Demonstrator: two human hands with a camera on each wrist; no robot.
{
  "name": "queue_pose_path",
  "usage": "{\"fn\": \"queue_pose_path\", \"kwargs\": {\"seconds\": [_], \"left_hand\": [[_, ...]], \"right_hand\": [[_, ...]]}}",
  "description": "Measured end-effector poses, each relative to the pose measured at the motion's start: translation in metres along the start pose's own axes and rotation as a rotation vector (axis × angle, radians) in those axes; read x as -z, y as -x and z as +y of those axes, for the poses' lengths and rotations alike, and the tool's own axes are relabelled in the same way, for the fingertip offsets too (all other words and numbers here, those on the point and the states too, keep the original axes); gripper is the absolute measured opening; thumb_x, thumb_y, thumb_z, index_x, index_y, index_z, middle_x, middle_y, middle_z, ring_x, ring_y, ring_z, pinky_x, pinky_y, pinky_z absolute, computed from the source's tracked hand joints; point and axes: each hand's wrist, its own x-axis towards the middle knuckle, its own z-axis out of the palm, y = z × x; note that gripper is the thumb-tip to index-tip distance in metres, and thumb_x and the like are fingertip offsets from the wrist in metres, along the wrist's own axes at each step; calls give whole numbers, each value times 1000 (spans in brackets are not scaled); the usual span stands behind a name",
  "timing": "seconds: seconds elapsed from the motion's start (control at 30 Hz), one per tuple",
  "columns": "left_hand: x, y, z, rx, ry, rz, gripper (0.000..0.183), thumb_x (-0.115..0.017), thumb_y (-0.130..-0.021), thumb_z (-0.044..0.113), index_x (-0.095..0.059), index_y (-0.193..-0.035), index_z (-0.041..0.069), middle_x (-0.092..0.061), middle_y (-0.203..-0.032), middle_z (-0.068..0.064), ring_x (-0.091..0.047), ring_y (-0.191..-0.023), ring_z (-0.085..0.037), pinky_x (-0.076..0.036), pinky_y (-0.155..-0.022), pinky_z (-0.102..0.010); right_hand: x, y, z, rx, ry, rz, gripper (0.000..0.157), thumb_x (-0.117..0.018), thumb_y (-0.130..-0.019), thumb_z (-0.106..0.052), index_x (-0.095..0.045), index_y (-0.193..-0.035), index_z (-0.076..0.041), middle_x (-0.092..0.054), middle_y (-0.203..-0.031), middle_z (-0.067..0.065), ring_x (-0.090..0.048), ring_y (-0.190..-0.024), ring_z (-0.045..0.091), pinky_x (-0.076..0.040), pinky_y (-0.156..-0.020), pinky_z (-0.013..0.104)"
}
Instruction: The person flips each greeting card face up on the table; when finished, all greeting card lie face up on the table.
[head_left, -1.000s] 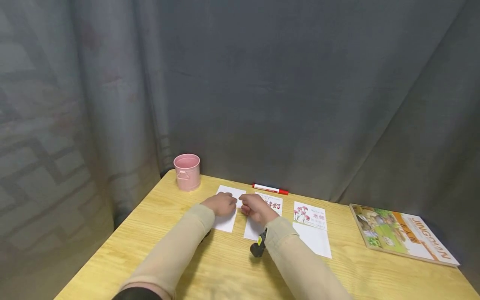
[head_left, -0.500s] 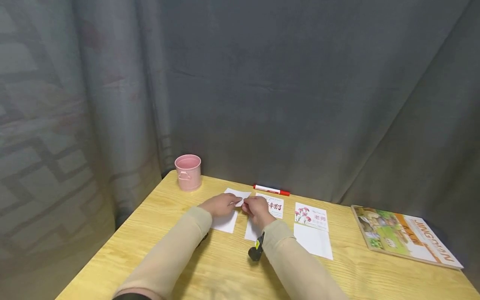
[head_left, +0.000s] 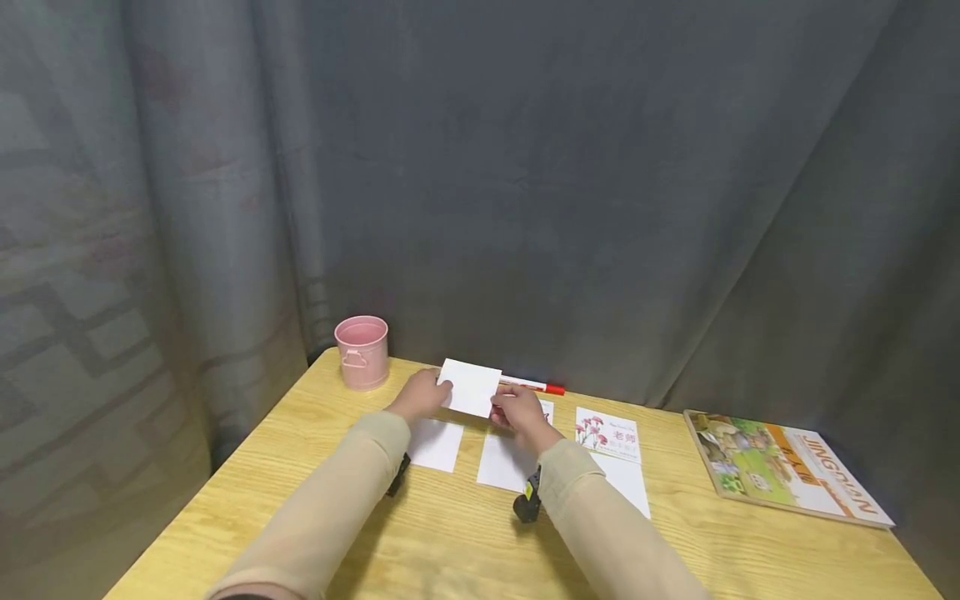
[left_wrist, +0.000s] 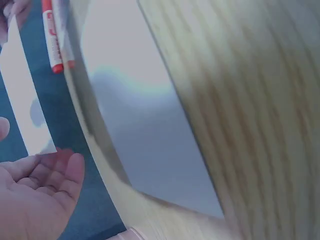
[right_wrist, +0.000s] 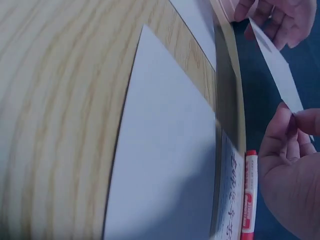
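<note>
A blank white card point(head_left: 469, 387) is held up off the table between both hands, its plain face toward the head camera. At its left edge my left hand point(head_left: 418, 396) grips it, thumb on the face and fingers behind. My right hand point(head_left: 521, 417) pinches the lower right corner between thumb and fingers, as the right wrist view shows. Below the left hand lies a white sheet point(head_left: 435, 444). Another white sheet point(head_left: 502, 462) lies under the right hand, with a card printed in red characters point(right_wrist: 231, 192) behind it, mostly covered by that hand in the head view.
A red-and-white marker point(head_left: 525, 384) lies along the table's back edge. The pink bucket point(head_left: 363, 358) stands at the back left corner. To the right are a flower-printed card point(head_left: 607, 433), a white sheet point(head_left: 626, 483) and a picture book point(head_left: 787, 467). A grey curtain point(head_left: 480, 183) hangs behind.
The card has come up from the table and tilted toward the head camera. My hands have moved apart to its two sides. The head view has shifted slightly.
</note>
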Motion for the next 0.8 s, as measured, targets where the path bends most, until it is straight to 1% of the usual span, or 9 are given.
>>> {"fn": "queue_pose_path", "kwargs": {"seconds": [0.1,0.2,0.3,0.37,0.5,0.6,0.63,0.7,0.8], "left_hand": [[2,0,3,7,34,-9,49,-45,-103,20,-58,-134,-15,-61,-133,-31,-54,-129,-46,-42,-111,-52],[5,1,6,-8,57,10,48,-43,-102,18,-58,-134,-15,-60,-135,-31,-50,-133,-46,-39,-113,-52],[7,1,10,-13,101,33,46,-43,-103,17,-60,-133,-14,-62,-135,-28,-52,-132,-43,-40,-113,-50],[8,1,10,8,160,41,44,-43,-105,17,-61,-132,-13,-65,-130,-27,-59,-125,-41,-45,-108,-50],[8,0,5,81,369,39,40,-43,-107,16,-64,-125,-12,-70,-114,-24,-68,-104,-39,-54,-92,-45],[9,0,2,108,487,22,42,-41,-108,20,-63,-119,-14,-72,-109,-23,-70,-95,-37,-52,-79,-39],[9,0,1,111,510,13,43,-40,-108,21,-62,-119,-14,-72,-109,-22,-71,-90,-34,-50,-75,-36],[9,0,0,115,548,6,44,-41,-109,21,-58,-127,-15,-71,-111,-25,-72,-85,-29,-46,-68,-30],[7,-1,1,123,584,9,48,-44,-108,20,-44,-142,-14,-66,-119,-30,-72,-82,-30,-47,-65,-28]], "right_hand": [[3,2,0,25,31,16,13,-61,-96,1,-62,-109,6,-59,-78,6,-57,-62,10,-53,-59,20],[6,3,1,65,103,38,10,-62,-95,0,-64,-103,4,-60,-79,4,-58,-66,11,-53,-62,23],[10,4,0,90,145,44,8,-62,-95,-1,-65,-102,3,-62,-77,2,-59,-66,10,-52,-63,24],[12,4,-1,84,117,32,9,-60,-98,-1,-64,-104,3,-65,-78,2,-61,-66,8,-53,-64,24],[14,4,-4,49,8,1,20,-55,-103,-8,-65,-110,7,-68,-81,4,-64,-67,6,-55,-64,20],[15,5,-6,24,-36,1,30,-54,-104,-16,-66,-111,11,-69,-83,5,-64,-67,6,-55,-61,18],[16,5,-6,23,-41,-2,32,-54,-104,-17,-65,-112,12,-69,-82,6,-64,-67,7,-55,-62,18],[17,5,-5,24,-39,-3,30,-56,-104,-13,-64,-117,12,-68,-82,6,-64,-67,8,-56,-62,19],[19,5,-3,27,-44,-15,31,-59,-102,-5,-54,-129,10,-65,-80,6,-62,-64,8,-56,-63,20]]}}
